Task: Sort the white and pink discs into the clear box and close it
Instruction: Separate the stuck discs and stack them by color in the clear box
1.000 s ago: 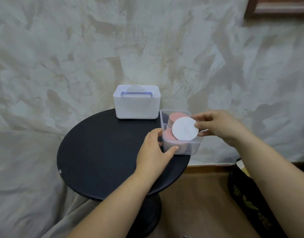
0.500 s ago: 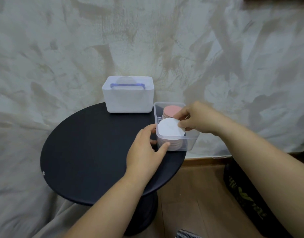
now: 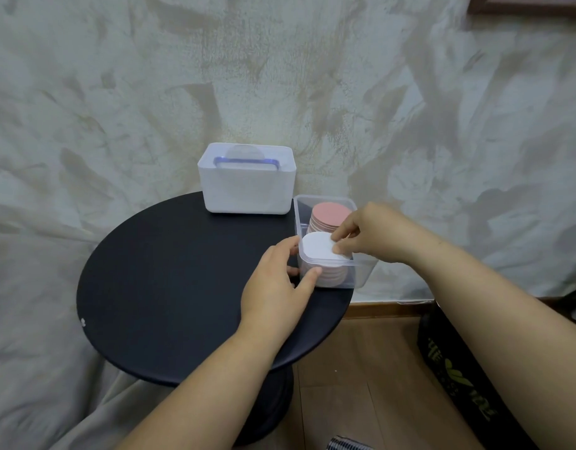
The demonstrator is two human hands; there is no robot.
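Observation:
The clear box [image 3: 361,274] stands open at the right edge of the round black table [image 3: 169,287]. A pink stack of discs [image 3: 327,215] fills its far half. A white disc [image 3: 317,249] lies flat on top of the near stack, whose pinkish lower discs show through the front wall. My right hand [image 3: 368,233] reaches in from the right and pinches the white disc's right edge. My left hand [image 3: 278,282] rests on the table, its fingers against the box's near left corner.
A white bin [image 3: 246,188] with a blue-rimmed lid and a round disc inside stands at the table's back, touching the wall. A dark bag [image 3: 468,378] sits on the wooden floor at the right. Pale cloth hangs at the lower left.
My right hand has lowered the white disc from upright above the box to flat on the near stack. My left hand has stayed at the box's corner.

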